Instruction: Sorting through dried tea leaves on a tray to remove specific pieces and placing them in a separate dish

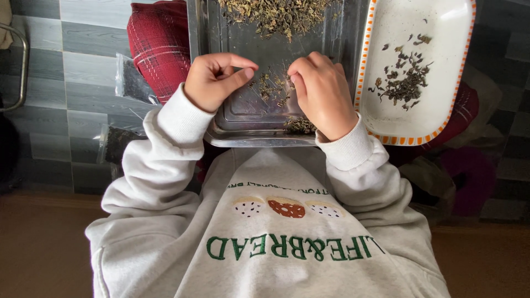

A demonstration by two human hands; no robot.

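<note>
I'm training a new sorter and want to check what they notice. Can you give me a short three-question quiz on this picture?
1. True or false: both hands are over the metal tray.
2. Which dish holds the smaller, separate heap of dried leaves? A) the white dish with the orange-patterned rim B) a glass bowl C) a wooden box
3. Fill in: the large pile of dried leaves lies at the ___ end of the metal tray, away from the person.

Key
1. True: the left hand and the right hand both work over the small scatter of leaves.
2. A
3. far
</note>
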